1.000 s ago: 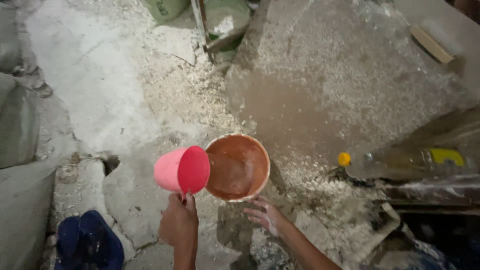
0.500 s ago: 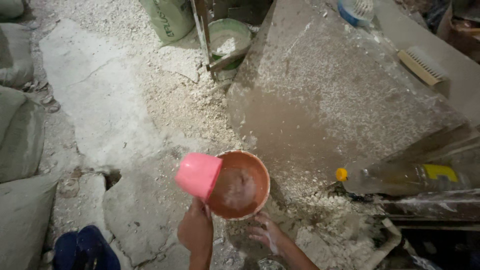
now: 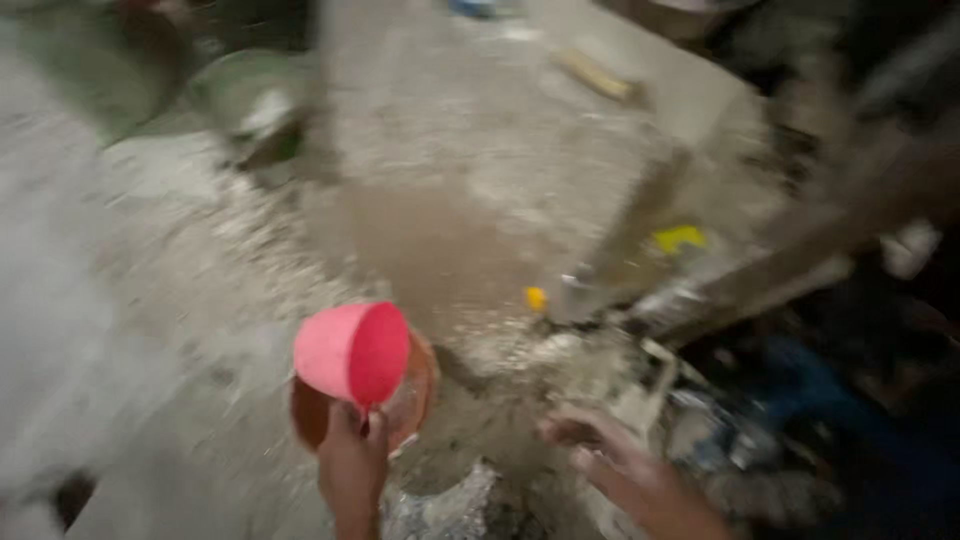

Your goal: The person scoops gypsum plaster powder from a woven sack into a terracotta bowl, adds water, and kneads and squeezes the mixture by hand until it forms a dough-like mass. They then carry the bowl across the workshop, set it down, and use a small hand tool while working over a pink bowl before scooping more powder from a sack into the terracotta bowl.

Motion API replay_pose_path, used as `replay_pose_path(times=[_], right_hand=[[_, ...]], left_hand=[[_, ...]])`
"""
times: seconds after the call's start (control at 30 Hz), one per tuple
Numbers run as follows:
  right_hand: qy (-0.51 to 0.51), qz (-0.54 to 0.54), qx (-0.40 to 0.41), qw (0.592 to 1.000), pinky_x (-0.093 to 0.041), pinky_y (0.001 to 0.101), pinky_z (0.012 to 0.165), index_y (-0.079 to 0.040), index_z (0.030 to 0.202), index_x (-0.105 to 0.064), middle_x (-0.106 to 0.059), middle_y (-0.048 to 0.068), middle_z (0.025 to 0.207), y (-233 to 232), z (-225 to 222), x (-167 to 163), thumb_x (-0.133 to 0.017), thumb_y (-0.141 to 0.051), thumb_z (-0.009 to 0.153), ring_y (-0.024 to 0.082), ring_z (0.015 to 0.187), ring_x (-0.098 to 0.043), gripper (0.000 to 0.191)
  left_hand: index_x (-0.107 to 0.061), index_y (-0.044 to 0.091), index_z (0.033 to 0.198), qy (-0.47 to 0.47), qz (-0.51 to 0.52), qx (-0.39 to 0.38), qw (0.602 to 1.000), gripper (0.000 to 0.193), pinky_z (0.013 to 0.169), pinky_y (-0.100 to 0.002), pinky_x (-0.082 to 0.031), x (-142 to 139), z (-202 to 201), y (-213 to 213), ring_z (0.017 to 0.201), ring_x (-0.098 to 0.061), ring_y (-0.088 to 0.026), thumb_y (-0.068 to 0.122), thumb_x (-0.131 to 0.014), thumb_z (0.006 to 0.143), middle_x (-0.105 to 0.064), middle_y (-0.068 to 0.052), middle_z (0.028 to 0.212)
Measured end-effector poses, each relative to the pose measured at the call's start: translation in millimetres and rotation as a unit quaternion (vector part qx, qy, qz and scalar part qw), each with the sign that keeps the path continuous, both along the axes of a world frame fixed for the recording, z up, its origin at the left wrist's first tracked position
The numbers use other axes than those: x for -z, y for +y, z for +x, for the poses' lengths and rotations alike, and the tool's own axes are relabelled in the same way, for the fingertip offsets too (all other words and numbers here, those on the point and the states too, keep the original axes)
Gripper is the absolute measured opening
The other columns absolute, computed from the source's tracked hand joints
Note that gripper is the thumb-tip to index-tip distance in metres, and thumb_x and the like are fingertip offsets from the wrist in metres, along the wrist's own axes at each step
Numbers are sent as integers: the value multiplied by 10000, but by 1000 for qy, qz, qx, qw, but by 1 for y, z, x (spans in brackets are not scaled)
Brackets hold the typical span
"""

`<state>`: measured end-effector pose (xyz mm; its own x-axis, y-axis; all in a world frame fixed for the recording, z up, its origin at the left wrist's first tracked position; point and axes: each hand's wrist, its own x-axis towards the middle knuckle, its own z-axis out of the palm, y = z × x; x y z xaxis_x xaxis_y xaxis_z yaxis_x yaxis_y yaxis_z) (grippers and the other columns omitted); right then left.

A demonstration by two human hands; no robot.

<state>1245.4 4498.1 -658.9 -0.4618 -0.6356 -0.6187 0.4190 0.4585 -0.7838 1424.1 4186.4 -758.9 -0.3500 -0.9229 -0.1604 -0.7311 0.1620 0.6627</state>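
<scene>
My left grip point(image 3: 352, 462) is closed around the handle of a pink cup point(image 3: 352, 352), tipped just above a brown bowl point(image 3: 318, 418). My right grip point(image 3: 600, 455) hovers loosely spread, empty, well right.

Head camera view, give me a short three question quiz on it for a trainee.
1. True or false: the left hand holds the pink cup tipped on its side.
2. What lies right behind the pink cup? A) brown bowl B) a glass jar C) a metal pan
3. Does the right hand hold anything?

Key
1. True.
2. A.
3. No; it looks open and empty over the gritty ground, though blurred.
</scene>
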Motion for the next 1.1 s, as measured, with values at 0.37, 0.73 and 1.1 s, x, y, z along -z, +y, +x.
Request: replay_pose_path(times=[0.37, 0.73, 1.1], right_hand=[[628, 108, -29, 770, -469, 498, 1010, 2, 1389, -661, -521, 249, 1546, 86, 7, -103, -587, -83, 1033, 407, 1357, -492, 373], [680, 102, 166, 707, -547, 394, 739, -32, 952, -633, -654, 117, 919, 50, -32, -82, -834, -220, 832, 275, 824, -675, 300], [614, 84, 189, 761, -534, 366, 696, -76, 1004, -709, -614, 94, 880, 55, -34, -75, -821, -192, 827, 232, 766, -637, 239]], left_hand=[[-653, 20, 1078, 49, 203, 436, 875, 367, 750, -479, -541, -46, -58, 125, 857, -731, -370, 331, -674, 883, -723, -214, 897], [-584, 1, 957, 78, 218, 424, 875, 355, 701, -500, -512, -74, -88, 199, 791, -693, -417, 354, -613, 948, -698, -228, 821], [-621, -5, 952, 52, 263, 418, 868, 390, 680, -473, -511, -92, -89, 189, 697, -690, -364, 383, -590, 959, -693, -211, 759]])
